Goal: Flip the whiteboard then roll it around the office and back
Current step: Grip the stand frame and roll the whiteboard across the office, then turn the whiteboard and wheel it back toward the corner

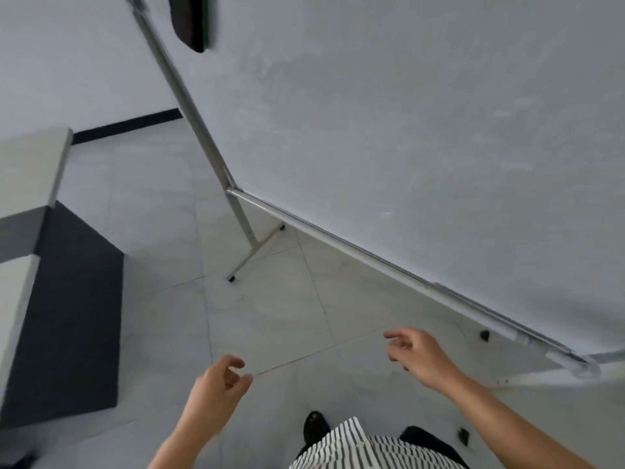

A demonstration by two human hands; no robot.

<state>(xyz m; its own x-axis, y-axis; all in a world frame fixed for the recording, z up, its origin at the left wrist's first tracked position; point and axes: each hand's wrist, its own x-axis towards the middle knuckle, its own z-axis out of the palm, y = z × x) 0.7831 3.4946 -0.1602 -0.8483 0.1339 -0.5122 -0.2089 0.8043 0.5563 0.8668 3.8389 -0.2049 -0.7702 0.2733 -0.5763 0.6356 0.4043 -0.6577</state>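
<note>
The whiteboard [406,130] fills the upper right, a large pale panel with a metal bottom rail [372,258] slanting down to the right. Its grey stand post [189,106] runs down the left edge to a foot [252,253] with small black casters on the tiled floor. A dark eraser [191,22] clings to the board near the top. My left hand [216,390] hangs low at centre, fingers loosely curled, holding nothing. My right hand [416,355] reaches toward the rail from below, fingers apart and clear of it.
A white-topped desk with a dark side panel [67,316] stands at the left. A black skirting strip [125,125] runs along the far wall. My striped shirt [365,448] and a dark shoe [316,428] show at the bottom. Another caster [484,335] sits under the rail.
</note>
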